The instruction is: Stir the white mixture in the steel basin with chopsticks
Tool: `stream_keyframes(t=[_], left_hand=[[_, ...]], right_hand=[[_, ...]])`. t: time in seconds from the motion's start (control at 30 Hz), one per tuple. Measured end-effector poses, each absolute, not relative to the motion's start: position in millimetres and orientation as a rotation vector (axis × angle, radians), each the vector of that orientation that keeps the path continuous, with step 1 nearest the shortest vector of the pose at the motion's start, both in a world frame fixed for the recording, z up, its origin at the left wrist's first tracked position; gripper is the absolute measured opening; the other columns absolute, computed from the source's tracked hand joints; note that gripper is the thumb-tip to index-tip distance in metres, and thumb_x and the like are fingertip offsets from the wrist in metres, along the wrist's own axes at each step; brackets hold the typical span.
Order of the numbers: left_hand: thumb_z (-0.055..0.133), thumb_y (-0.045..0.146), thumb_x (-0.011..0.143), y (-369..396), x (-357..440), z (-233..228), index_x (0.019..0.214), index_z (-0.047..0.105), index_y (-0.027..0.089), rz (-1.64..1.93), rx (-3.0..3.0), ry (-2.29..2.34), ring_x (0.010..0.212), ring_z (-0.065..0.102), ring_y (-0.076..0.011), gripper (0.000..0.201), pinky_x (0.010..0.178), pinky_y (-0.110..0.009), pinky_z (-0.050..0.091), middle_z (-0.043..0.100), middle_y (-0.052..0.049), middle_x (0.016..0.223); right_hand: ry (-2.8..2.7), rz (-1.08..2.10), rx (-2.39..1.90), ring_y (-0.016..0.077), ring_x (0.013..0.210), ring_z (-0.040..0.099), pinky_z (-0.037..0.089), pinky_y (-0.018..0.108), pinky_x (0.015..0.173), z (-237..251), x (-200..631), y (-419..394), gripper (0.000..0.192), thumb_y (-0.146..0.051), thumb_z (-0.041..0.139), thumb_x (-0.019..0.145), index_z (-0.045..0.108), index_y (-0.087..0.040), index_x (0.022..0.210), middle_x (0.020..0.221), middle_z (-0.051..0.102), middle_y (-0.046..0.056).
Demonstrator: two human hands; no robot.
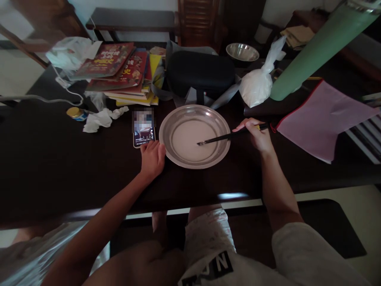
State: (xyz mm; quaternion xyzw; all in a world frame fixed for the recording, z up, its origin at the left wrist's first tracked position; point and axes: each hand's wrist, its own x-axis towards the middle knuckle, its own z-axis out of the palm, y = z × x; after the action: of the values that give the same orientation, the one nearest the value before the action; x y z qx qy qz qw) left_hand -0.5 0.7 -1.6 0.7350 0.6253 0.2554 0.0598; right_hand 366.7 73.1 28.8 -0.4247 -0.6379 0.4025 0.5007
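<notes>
The fingers of the right hand (pixel 258 136) are clamped on a pair of black chopsticks (pixel 218 139), pinching them near their gold-marked upper ends, right of the frame's centre. The chopsticks slant down to the left over the rim, their tips in the milky white liquid (pixel 187 137). This liquid covers the floor of a wide-rimmed metal basin (pixel 166 147) at the centre of the frame.

The left hand (pixel 152 159), left of centre, is palm down with its fingers close together and bent. Its thumb lies against the basin's left rim, its fingertips at the lower edge of a lit smartphone (pixel 145 137); whether it grips the rim I cannot tell.

Farther out, crumpled tissue (pixel 101 120) and a yellow-lidded jar (pixel 76 114) lie on the dark table (pixel 89 171) at centre left. A stack of books (pixel 119 75) with red covers on top occupies the upper left, beside a translucent plastic bag (pixel 70 53). A black case (pixel 201 73) sits just behind the basin. Toward the upper right are a knotted bag of white powder (pixel 256 88), a smaller metal bowl (pixel 242 52) and a tall green bottle (pixel 321 51); a pink pouch (pixel 315 123) with red edging is at the right.
</notes>
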Motion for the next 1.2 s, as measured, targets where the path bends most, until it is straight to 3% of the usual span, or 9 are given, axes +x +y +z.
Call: stream_keyframes(t=[0.17, 0.33, 0.5, 0.67, 0.83, 0.97, 1.2], left_hand=[[0.018, 0.036, 0.105, 0.7, -1.0, -3.0, 0.074, 0.051, 0.022, 0.768, 2.238, 1.889, 0.084, 0.057, -0.0270, 0.047, 0.083, -0.042, 0.037, 0.062, -0.008, 0.079], [0.018, 0.036, 0.106, 0.9, -1.5, -4.1, 0.075, 0.052, 0.021, 0.772, 2.246, 1.887, 0.083, 0.057, -0.0261, 0.049, 0.084, -0.041, 0.036, 0.062, -0.008, 0.079], [0.018, 0.037, 0.107, 1.2, -1.9, -5.7, 0.075, 0.054, 0.021, 0.786, 2.249, 1.886, 0.084, 0.056, -0.0260, 0.050, 0.083, -0.040, 0.035, 0.062, -0.008, 0.079], [0.017, 0.037, 0.107, 1.5, -2.3, -7.0, 0.075, 0.053, 0.021, 0.795, 2.267, 1.873, 0.083, 0.056, -0.0259, 0.050, 0.082, -0.040, 0.035, 0.062, -0.008, 0.078], [0.015, 0.039, 0.106, 1.6, -2.3, -5.8, 0.073, 0.049, 0.022, 0.827, 2.268, 1.857, 0.081, 0.055, -0.0265, 0.050, 0.080, -0.041, 0.034, 0.061, -0.008, 0.077], [0.012, 0.043, 0.106, 1.5, -1.7, -3.9, 0.074, 0.049, 0.022, 0.824, 2.260, 1.847, 0.080, 0.055, -0.0260, 0.054, 0.080, -0.041, 0.033, 0.061, -0.009, 0.077], [0.008, 0.045, 0.106, 1.7, -1.2, -6.3, 0.073, 0.049, 0.022, 0.853, 2.290, 1.860, 0.078, 0.054, -0.0246, 0.058, 0.079, -0.040, 0.034, 0.060, -0.007, 0.075]], right_hand=[[-1.643, 0.981, -1.042, 0.0216, 0.087, 0.074, 0.059, 0.040, 0.088, 29.9, 364.6, 72.7, 0.031, -0.057, 0.066, 0.086, 0.079, -0.028, 0.082, 0.082, 0.078, 0.002], [-1.523, 0.990, -0.990, 0.0179, 0.075, 0.073, 0.059, 0.036, 0.081, 27.6, 366.6, 74.2, 0.028, -0.052, 0.065, 0.090, 0.078, -0.029, 0.080, 0.076, 0.075, -0.001], [-1.629, 0.989, -0.975, 0.0181, 0.085, 0.074, 0.057, 0.034, 0.086, 27.0, 366.1, 73.7, 0.025, -0.049, 0.067, 0.090, 0.080, -0.028, 0.085, 0.083, 0.077, 0.000], [-1.531, 1.008, -0.981, 0.0178, 0.076, 0.074, 0.058, 0.035, 0.080, 27.1, 366.7, 74.0, 0.029, -0.051, 0.064, 0.090, 0.078, -0.028, 0.081, 0.076, 0.076, -0.001], [-1.631, 0.976, -1.002, 0.0194, 0.086, 0.074, 0.058, 0.036, 0.086, 28.2, 365.9, 73.8, 0.028, -0.052, 0.066, 0.089, 0.079, -0.028, 0.084, 0.082, 0.078, 0.001], [-1.552, 0.981, -0.999, 0.0186, 0.078, 0.074, 0.059, 0.036, 0.081, 28.2, 366.1, 73.6, 0.031, -0.053, 0.064, 0.090, 0.078, -0.027, 0.080, 0.076, 0.076, 0.000], [-1.569, 0.974, -1.033, 0.0197, 0.084, 0.075, 0.058, 0.037, 0.086, 27.8, 364.4, 73.3, 0.030, -0.053, 0.065, 0.090, 0.078, -0.027, 0.083, 0.079, 0.078, 0.000]])
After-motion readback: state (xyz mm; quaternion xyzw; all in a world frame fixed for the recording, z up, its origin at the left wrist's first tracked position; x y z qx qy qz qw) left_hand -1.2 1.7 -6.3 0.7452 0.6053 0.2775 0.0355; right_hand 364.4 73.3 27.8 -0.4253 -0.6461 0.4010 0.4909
